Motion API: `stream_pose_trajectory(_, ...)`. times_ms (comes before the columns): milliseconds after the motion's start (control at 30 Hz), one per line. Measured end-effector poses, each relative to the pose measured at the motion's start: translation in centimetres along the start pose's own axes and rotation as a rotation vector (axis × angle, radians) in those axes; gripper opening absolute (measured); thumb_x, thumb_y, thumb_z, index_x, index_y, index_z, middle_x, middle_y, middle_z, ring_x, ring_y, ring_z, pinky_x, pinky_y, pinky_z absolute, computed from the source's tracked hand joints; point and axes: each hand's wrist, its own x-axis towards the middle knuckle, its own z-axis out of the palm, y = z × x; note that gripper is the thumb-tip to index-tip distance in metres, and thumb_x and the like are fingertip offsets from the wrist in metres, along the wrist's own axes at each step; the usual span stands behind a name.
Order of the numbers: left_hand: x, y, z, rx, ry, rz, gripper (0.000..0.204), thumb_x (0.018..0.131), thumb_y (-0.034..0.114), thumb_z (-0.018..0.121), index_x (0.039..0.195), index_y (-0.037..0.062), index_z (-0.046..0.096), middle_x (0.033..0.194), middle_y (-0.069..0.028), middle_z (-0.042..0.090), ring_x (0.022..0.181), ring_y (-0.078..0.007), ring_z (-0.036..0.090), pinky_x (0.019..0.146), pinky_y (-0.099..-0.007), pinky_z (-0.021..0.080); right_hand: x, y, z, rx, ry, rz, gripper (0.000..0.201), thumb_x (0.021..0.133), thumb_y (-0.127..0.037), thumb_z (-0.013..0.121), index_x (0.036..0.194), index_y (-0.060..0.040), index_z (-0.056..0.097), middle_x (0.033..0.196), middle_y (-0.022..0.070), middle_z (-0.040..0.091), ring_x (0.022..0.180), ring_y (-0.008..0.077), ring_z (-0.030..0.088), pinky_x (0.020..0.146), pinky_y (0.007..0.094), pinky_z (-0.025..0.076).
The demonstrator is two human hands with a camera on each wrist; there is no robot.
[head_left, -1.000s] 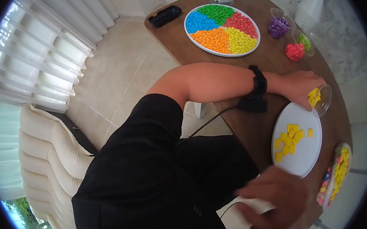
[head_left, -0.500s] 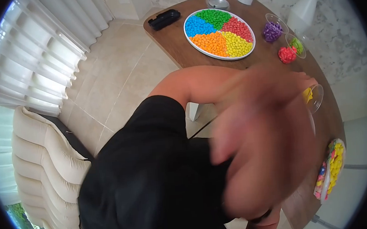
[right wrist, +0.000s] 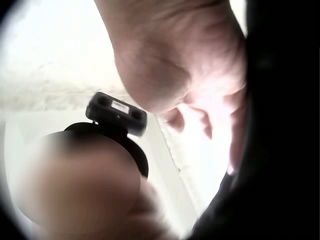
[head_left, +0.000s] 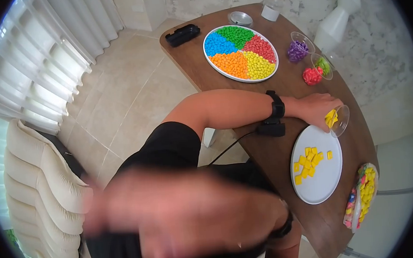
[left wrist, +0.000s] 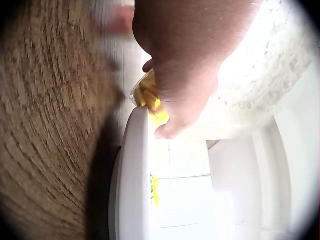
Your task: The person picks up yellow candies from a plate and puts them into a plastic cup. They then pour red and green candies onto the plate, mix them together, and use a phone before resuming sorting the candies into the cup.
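Note:
My left hand (head_left: 314,108) grips a clear plastic cup (head_left: 342,121) at the far edge of a white plate (head_left: 320,183). Inside the cup are yellow square candies (head_left: 331,118); more yellow squares (head_left: 309,159) lie loose on the plate. From the left wrist, the cup's mouth shows right by the plate's rim (left wrist: 134,170), with fingers and thumb around the cup. My right hand (head_left: 174,212), blurred, hangs in the air before my torso, close to the head camera. In the right wrist view its fingers (right wrist: 236,135) are loosely extended beside black clothing, holding nothing.
A round tray (head_left: 212,71) of candies sorted by colour stands farther left on the wooden table. Cups of purple (head_left: 298,50), red (head_left: 313,76) and green pieces sit along the back edge. A bag of mixed candies (head_left: 363,194) lies near the right end. A cable hangs from the left wrist device.
My right hand has swung from beside the white plate up across the view and leftward in front of my torso. The left hand stays on the cup.

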Motion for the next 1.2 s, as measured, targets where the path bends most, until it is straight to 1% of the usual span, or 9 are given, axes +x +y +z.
stream_pose_trajectory(67, -0.2, 0.1, -0.2, -0.008, 0.001, 0.0, 0.083, 0.067, 0.036, 0.089, 0.135, 0.0061, 0.053, 0.12, -0.019, 0.066, 0.117, -0.0394, 0.06, 0.097, -0.0492, 0.052, -1.2, -0.9, -1.5, -0.514, 0.344, -0.217, 0.042, 0.105, -0.014, 0.057, 0.143, 0.0042, 0.051, 0.147, 0.0231, 0.051, 0.114, 0.0253, 0.064, 0.096, 0.0372, 0.053)
stream_pose_trajectory(367, 0.0, -0.4, -0.2, 0.007, -0.012, -0.004, 0.082, 0.068, 0.037, 0.089, 0.133, 0.0056, 0.052, 0.116, -0.0193, 0.066, 0.114, -0.0396, 0.062, 0.094, -0.049, 0.053, -0.3, -0.7, -1.8, 0.163, 0.299, 0.032, 0.04, 0.111, -0.026, 0.047, 0.137, 0.004, 0.052, 0.125, 0.0169, 0.065, 0.11, 0.0256, 0.07, 0.072, 0.0305, 0.058)
stream_pose_trajectory(467, 0.1, -0.3, 0.0, 0.018, 0.02, 0.06, 0.082, 0.068, 0.037, 0.089, 0.133, 0.0053, 0.052, 0.116, -0.0196, 0.067, 0.115, -0.0398, 0.061, 0.094, -0.049, 0.053, 0.2, -0.6, -3.0, -1.155, 1.043, -0.45, 0.048, 0.109, -0.033, 0.051, 0.136, 0.0064, 0.052, 0.141, 0.0248, 0.058, 0.128, 0.0301, 0.064, 0.096, 0.0443, 0.055)
stream_pose_trajectory(633, 0.0, -0.3, -0.1, -0.001, 0.012, 0.059, 0.081, 0.069, 0.038, 0.088, 0.134, 0.0051, 0.052, 0.117, -0.02, 0.067, 0.116, -0.0401, 0.061, 0.094, -0.0488, 0.053, -2.5, 0.5, -1.5, 0.007, -0.155, -0.148, 0.043, 0.112, -0.026, 0.042, 0.129, 0.0106, 0.055, 0.132, 0.026, 0.062, 0.122, 0.0325, 0.064, 0.105, 0.0451, 0.051)
stream_pose_trajectory(767, 0.0, -0.2, -0.3, 0.021, -0.008, 0.015, 0.08, 0.069, 0.038, 0.088, 0.134, 0.0064, 0.053, 0.117, -0.019, 0.067, 0.114, -0.0408, 0.062, 0.094, -0.0494, 0.053, -2.7, 0.9, -6.4, -0.102, 0.091, 0.002, 0.043, 0.112, -0.029, 0.042, 0.131, 0.0071, 0.055, 0.133, 0.0219, 0.062, 0.117, 0.0287, 0.065, 0.099, 0.0422, 0.053)
stream_pose_trajectory(933, -0.1, -0.5, 0.3, 0.004, -0.006, 0.045, 0.081, 0.069, 0.04, 0.089, 0.134, 0.0056, 0.054, 0.117, -0.019, 0.068, 0.114, -0.0405, 0.063, 0.094, -0.0495, 0.053, -3.4, 0.6, -1.4, -0.201, 0.951, -0.823, 0.048, 0.11, -0.033, 0.047, 0.135, 0.0078, 0.053, 0.112, 0.018, 0.071, 0.101, 0.0238, 0.072, 0.082, 0.0316, 0.058)
stream_pose_trajectory(1033, 0.2, -0.8, 0.1, 0.03, -0.014, 0.047, 0.081, 0.068, 0.041, 0.088, 0.133, 0.0053, 0.056, 0.117, -0.0185, 0.069, 0.113, -0.0398, 0.064, 0.092, -0.0498, 0.054, -4.4, 1.3, -4.2, -0.147, 0.209, -0.119, 0.044, 0.109, -0.026, 0.047, 0.137, 0.0074, 0.052, 0.101, 0.0127, 0.074, 0.092, 0.021, 0.072, 0.086, 0.0342, 0.057)
stream_pose_trajectory(1133, 0.0, -0.6, 0.4, 0.058, -0.027, 0.037, 0.084, 0.07, 0.042, 0.088, 0.136, 0.0051, 0.054, 0.118, -0.0193, 0.068, 0.116, -0.0396, 0.063, 0.094, -0.049, 0.053, -5.0, 1.9, -4.8, -0.447, 0.966, -0.352, 0.041, 0.109, -0.02, 0.044, 0.138, 0.0076, 0.052, 0.111, 0.0169, 0.072, 0.102, 0.022, 0.071, 0.093, 0.0348, 0.055)
stream_pose_trajectory(1200, 0.3, -0.5, -0.1, 0.05, -0.04, 0.033, 0.084, 0.069, 0.043, 0.088, 0.137, 0.0052, 0.054, 0.119, -0.0199, 0.068, 0.115, -0.0398, 0.063, 0.095, -0.0492, 0.053, -5.3, 1.4, -4.5, -0.26, 0.862, -0.729, 0.047, 0.11, -0.022, 0.048, 0.149, 0.0045, 0.045, 0.13, 0.0201, 0.063, 0.122, 0.0275, 0.062, 0.106, 0.037, 0.049)
